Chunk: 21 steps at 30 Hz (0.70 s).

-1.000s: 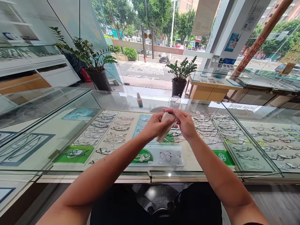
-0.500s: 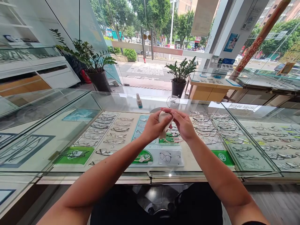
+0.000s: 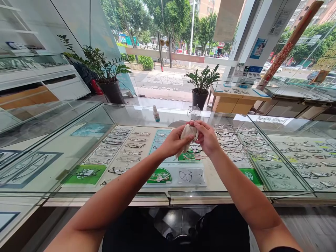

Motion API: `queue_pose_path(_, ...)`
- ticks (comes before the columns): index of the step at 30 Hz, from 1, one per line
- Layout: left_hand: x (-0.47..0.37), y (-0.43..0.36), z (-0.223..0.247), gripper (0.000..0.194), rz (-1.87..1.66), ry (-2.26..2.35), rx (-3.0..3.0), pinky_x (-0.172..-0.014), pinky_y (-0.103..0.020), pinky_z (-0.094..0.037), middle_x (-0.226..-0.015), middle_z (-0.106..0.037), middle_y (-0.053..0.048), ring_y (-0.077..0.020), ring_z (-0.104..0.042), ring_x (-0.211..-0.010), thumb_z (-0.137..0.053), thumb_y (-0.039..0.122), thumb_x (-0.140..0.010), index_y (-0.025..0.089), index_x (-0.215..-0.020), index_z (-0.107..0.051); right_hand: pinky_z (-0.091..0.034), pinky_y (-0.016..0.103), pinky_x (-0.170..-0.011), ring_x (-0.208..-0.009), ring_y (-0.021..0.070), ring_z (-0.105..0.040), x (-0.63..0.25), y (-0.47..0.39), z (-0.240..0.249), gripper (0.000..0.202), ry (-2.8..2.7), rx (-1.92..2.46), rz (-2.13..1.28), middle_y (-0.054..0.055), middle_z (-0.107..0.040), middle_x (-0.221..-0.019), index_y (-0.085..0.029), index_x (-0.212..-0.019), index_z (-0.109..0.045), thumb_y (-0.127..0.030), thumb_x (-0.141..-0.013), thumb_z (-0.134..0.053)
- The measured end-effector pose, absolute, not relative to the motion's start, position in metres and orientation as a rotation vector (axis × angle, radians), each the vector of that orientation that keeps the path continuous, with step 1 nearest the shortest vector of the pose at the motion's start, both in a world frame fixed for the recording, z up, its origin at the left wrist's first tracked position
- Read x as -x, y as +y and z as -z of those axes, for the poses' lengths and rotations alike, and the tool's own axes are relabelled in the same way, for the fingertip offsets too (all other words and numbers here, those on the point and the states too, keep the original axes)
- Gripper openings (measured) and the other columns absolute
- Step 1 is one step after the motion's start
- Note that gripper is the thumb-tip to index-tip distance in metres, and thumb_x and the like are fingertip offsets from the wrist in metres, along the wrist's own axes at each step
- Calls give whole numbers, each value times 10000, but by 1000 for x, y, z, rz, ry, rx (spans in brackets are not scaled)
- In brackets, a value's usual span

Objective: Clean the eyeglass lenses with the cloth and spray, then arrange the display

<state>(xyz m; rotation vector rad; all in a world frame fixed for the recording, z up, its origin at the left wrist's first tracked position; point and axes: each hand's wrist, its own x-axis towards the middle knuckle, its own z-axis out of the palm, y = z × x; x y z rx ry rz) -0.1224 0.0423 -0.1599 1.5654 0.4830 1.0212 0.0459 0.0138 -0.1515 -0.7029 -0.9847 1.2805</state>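
Note:
Above the glass counter my two hands meet. My left hand [image 3: 174, 140] is closed around a pale cleaning cloth [image 3: 189, 133], thumb on the near side, and a loose end hangs below. My right hand [image 3: 208, 137] pinches a pair of thin-rimmed eyeglasses [image 3: 193, 112] against the cloth's right edge. One round lens stands up beyond my fingers. The other lens is hidden by the cloth and fingers. A small white spray bottle [image 3: 156, 114] stands upright on the counter, ahead and left of my hands.
Under the glass countertop [image 3: 126, 113] lie rows of spectacle frames [image 3: 135, 145] on trays. The counter's front edge [image 3: 199, 193] runs close to my body. Beyond it stand two potted plants [image 3: 200, 98] by the glass doors, and a wooden display table [image 3: 231, 103] at right.
The cloth has been turned and spread, so more of it shows between my hands. My right fingers have shifted slightly along its edge. The lens beyond them has tilted a little.

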Motion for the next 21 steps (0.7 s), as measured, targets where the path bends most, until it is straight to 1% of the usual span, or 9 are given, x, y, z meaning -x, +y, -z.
queue_pose_path(2, 121, 42, 160, 624, -1018, 480, -1521, -635, -260, -614, -901, -811, -56, -170, -766, -713, -985, 597, -860, 142, -1213, -744, -442, 242, -418, -576, 88, -513, -44, 14, 153, 320, -997, 686, -1297, 54, -885, -1173, -248, -882, -876, -538, -785, -966)
queue_pose_path(5, 118, 38, 159, 603, -1049, 507, -1498, -547, -235, -568, -777, -777, -16, -132, -693, -581, -967, 637, -866, 152, -1127, -721, -522, 299, -446, -550, 89, -521, -41, 13, 155, 330, -1051, 666, -1294, 59, -883, -1225, -247, -913, -890, -546, -794, -964)
queue_pose_path(9, 118, 34, 158, 648, -1093, 578, -1499, -423, -226, -449, -646, -721, 12, -125, -602, -457, -861, 794, -904, 182, -1036, -690, -529, 329, -477, -568, 110, -588, -39, 10, 153, 345, -1104, 641, -1278, 63, -884, -1242, -257, -910, -893, -577, -806, -970)
queue_pose_path(11, 119, 34, 159, 680, -1096, 600, -1494, -413, -243, -432, -629, -709, 11, -138, -591, -446, -800, 854, -921, 190, -1026, -694, -525, 345, -481, -562, 111, -573, -39, 10, 153, 346, -1110, 637, -1291, 61, -880, -1274, -264, -903, -889, -588, -811, -967)
queue_pose_path(13, 119, 37, 160, 696, -1106, 593, -1495, -456, -258, -458, -643, -702, 2, -151, -614, -501, -780, 882, -917, 193, -966, -696, -504, 342, -487, -582, 116, -567, -40, 11, 153, 336, -1095, 660, -1289, 60, -879, -1277, -266, -914, -895, -576, -806, -970)
queue_pose_path(15, 118, 41, 161, 702, -1127, 571, -1507, -533, -263, -484, -677, -687, -1, -147, -616, -585, -799, 884, -900, 190, -884, -695, -526, 330, -554, -709, 154, -660, -43, 13, 153, 318, -1060, 696, -1257, 64, -886, -1235, -266, -918, -904, -547, -790, -982)
queue_pose_path(17, 118, 44, 162, 705, -1133, 561, -1517, -594, -261, -479, -703, -663, 4, -133, -577, -640, -825, 875, -883, 181, -838, -707, -600, 337, -718, -968, 220, -761, -46, 16, 153, 291, -1026, 710, -1211, 69, -889, -1199, -268, -891, -902, -523, -777, -986)
queue_pose_path(19, 118, 48, 163, 711, -1112, 564, -1498, -625, -259, -468, -721, -651, 7, -125, -543, -664, -848, 874, -860, 173, -841, -732, -631, 374, -909, -1200, 271, -764, -50, 19, 152, 264, -1008, 704, -1175, 70, -885, -1195, -275, -875, -893, -509, -781, -973)
queue_pose_path(21, 119, 52, 165, 731, -1102, 572, -1447, -644, -257, -473, -743, -662, 4, -123, -548, -681, -864, 888, -829, 166, -856, -749, -618, 399, -994, -1304, 291, -738, -54, 21, 151, 243, -998, 700, -1138, 69, -877, -1188, -283, -878, -885, -498, -790, -955)
